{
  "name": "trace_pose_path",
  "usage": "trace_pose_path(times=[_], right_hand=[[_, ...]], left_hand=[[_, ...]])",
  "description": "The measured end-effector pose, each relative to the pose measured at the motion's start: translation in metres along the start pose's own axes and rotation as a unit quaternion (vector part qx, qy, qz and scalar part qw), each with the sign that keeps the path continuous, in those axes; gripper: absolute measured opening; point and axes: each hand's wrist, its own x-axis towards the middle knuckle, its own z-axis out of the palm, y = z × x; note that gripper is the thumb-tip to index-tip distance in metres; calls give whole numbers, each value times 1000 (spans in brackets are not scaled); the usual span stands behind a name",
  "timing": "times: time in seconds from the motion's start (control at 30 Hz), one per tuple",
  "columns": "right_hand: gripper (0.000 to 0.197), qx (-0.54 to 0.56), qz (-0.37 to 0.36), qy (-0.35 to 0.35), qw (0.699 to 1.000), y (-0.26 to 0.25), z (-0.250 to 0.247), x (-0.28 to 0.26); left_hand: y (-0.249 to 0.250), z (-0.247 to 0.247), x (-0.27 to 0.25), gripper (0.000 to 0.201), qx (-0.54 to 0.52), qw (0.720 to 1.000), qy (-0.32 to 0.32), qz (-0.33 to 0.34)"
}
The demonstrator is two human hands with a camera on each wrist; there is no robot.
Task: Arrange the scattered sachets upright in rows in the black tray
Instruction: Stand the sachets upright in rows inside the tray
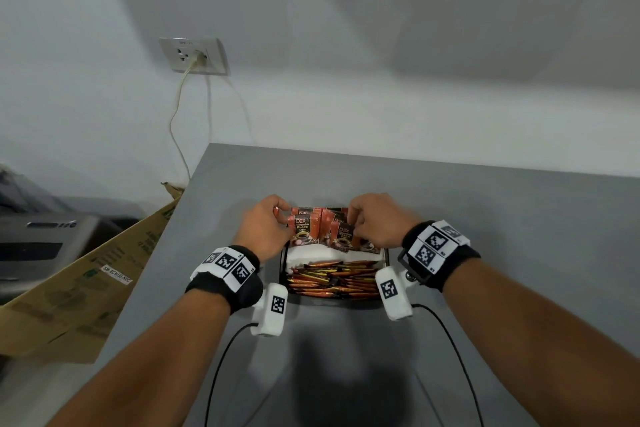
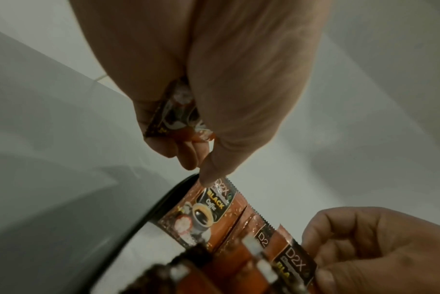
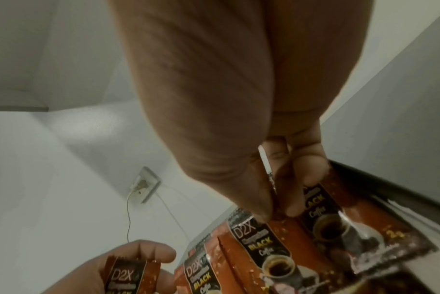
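Observation:
The black tray (image 1: 282,269) sits mid-table on the grey top. Several orange-and-black coffee sachets (image 1: 304,230) stand upright in its far section. My left hand (image 1: 282,217) grips one spare sachet (image 2: 176,117) in its curled fingers, and its thumb tip touches the top of the leftmost upright sachet (image 2: 206,204) by the tray rim (image 2: 148,216). My right hand (image 1: 353,224) pinches the top edge of an upright sachet (image 3: 322,216) between thumb and fingers at the row's right end. Both hands' fingertips are partly hidden in the head view.
Thin orange stick packets (image 1: 332,279) lie flat in the tray's near section. A cardboard box (image 1: 86,281) leans at the table's left edge beside a grey machine (image 1: 41,239). A wall socket (image 1: 194,55) with a cable hangs behind. Grey tabletop (image 1: 502,218) extends right.

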Motion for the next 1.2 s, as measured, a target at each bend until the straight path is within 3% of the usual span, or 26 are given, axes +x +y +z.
trace_pose_path(times=[0.4, 0.93, 1.13, 1.2], right_hand=[[7, -76, -20, 54, 995, -12, 16, 8], [6, -98, -40, 76, 991, -15, 21, 8], [11, -56, -38, 98, 993, -12, 12, 4], [11, -13, -45, 114, 992, -13, 0, -1]], left_hand=[[0, 4, 2, 25, 1, 1000, 27, -1], [-8, 6, -2, 23, -18, 999, 38, -24], [2, -5, -7, 23, -59, 996, 59, -12], [12, -10, -10, 28, -142, 989, 43, -16]])
